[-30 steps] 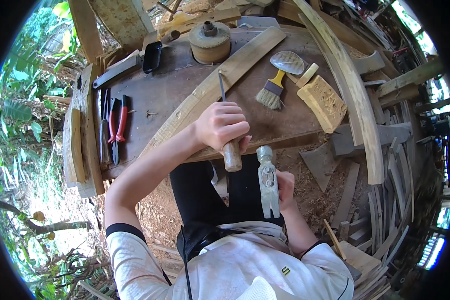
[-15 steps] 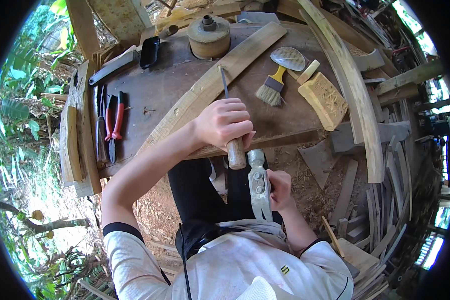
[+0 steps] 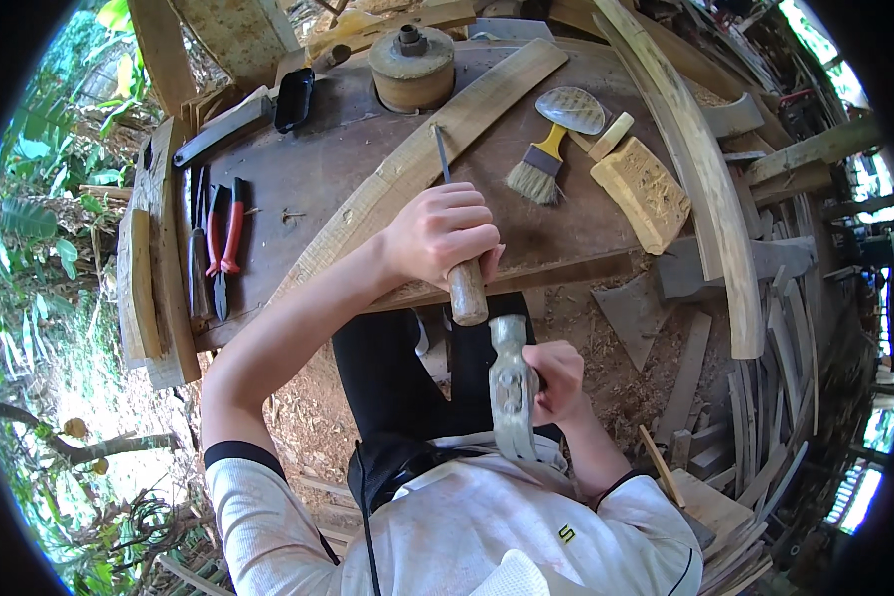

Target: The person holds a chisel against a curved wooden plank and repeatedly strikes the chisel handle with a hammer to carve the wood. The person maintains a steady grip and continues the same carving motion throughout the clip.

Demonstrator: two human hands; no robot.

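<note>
A long wooden board (image 3: 382, 189) lies slantwise across the dark workbench (image 3: 333, 139). My left hand (image 3: 445, 236) is wrapped round the wooden handle of a chisel (image 3: 468, 296); its thin metal blade meets the board's surface near a small notch. In my right hand (image 3: 558, 380) is a claw hammer (image 3: 512, 387), its metal head just below the butt of the chisel handle, with a small gap between them. The hammer's handle is hidden by my hand and the head.
Left on the bench lie red-handled pliers (image 3: 231, 238) and a slim tool. A yellow-handled brush (image 3: 539, 169), a clear oval piece (image 3: 572, 109) and a wooden mallet-like block (image 3: 643, 194) lie right. A round wooden piece (image 3: 412, 79) stands behind. Long curved strips (image 3: 705, 169) line the right.
The hammer head has drawn back slightly, away from the chisel's butt, and tilted a little. My left hand and the chisel have barely moved on the board.
</note>
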